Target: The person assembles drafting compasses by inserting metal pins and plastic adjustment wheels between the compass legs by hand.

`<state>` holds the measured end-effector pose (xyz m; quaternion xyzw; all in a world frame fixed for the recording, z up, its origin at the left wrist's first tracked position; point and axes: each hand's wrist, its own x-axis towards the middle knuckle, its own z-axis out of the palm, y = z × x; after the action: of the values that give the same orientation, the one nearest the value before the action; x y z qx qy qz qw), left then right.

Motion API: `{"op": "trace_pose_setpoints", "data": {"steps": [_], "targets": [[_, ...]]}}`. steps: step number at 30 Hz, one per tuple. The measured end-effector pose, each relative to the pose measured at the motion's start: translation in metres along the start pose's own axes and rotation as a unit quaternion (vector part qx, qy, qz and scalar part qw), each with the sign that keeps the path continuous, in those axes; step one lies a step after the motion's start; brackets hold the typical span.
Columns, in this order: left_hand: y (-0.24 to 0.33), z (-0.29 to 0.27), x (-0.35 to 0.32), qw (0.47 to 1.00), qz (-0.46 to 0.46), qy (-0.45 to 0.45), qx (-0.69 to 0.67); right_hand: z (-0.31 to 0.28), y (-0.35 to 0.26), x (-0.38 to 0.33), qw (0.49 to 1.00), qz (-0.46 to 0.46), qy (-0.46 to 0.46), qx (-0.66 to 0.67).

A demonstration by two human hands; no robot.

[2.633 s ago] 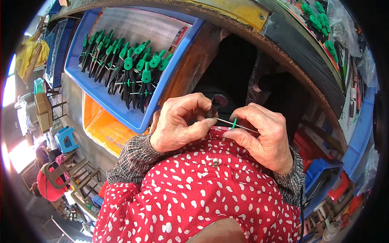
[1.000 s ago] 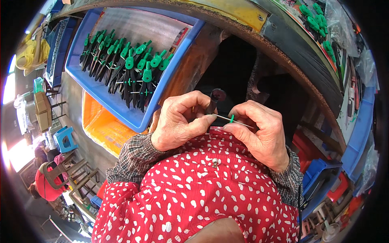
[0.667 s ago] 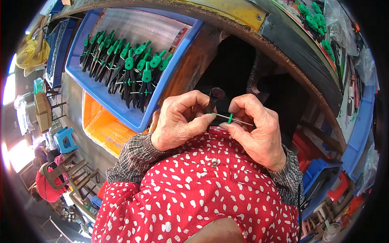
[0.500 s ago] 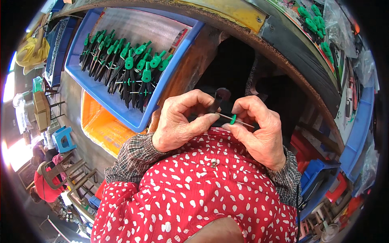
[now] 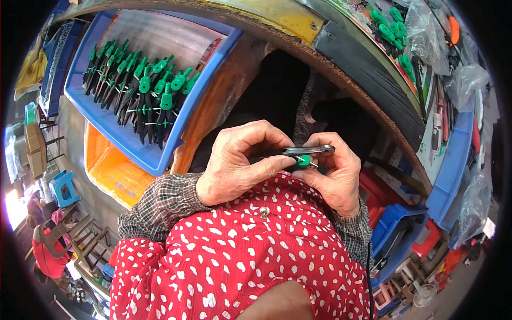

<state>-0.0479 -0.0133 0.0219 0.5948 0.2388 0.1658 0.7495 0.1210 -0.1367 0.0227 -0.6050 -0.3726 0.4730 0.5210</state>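
Note:
In front of my red, white-spotted top, both hands hold a small assembly. My left hand [image 5: 240,162] pinches the left end of a dark, flat elongated piece [image 5: 319,150] between thumb and fingertips. My right hand [image 5: 337,173] is closed round its right end, fingers behind and thumb below. A small green plastic part [image 5: 303,161] sits just under the dark piece, between my thumbs. A short metal pin [image 5: 313,165] sticks out beside the green part. My fingers hide where these pieces join.
At the left, a blue tray [image 5: 188,120] holds rows of black tools with green heads [image 5: 145,82]. An orange crate [image 5: 109,173] stands under it. A worn bench edge [image 5: 368,80] curves beyond my hands; green parts [image 5: 392,32] and plastic bags lie on it. Blue bins [image 5: 392,229] are at the right.
The dark piece, earlier upright and blurred, now lies across between my hands. The pin no longer spans them lengthwise; its tip juts out below the dark piece. The whole view has shifted slightly.

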Motion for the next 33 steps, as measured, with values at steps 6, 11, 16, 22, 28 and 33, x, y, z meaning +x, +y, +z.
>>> {"op": "trace_pose_setpoints", "data": {"steps": [6,11,16,22,28,33], "targets": [[-0.003,0.005,0.011,0.985,0.099,-0.003,0.140,-0.014,0.012,-0.009,0.998,0.037,0.046,-0.005],[-0.006,0.010,0.021,0.976,0.150,-0.001,0.158,-0.021,0.020,-0.011,0.999,0.019,0.041,0.003],[-0.016,0.013,0.027,0.971,0.174,0.020,0.165,-0.025,0.027,-0.007,0.999,0.010,0.037,0.013],[-0.017,0.012,0.032,0.974,0.137,0.051,0.175,-0.024,0.038,0.001,0.997,0.016,0.053,0.051],[-0.022,0.007,0.033,0.978,0.131,0.053,0.156,-0.024,0.045,0.005,0.996,0.037,0.037,0.078],[-0.026,0.004,0.036,0.973,0.150,0.051,0.169,-0.022,0.046,0.009,0.994,0.051,0.046,0.087]]}}
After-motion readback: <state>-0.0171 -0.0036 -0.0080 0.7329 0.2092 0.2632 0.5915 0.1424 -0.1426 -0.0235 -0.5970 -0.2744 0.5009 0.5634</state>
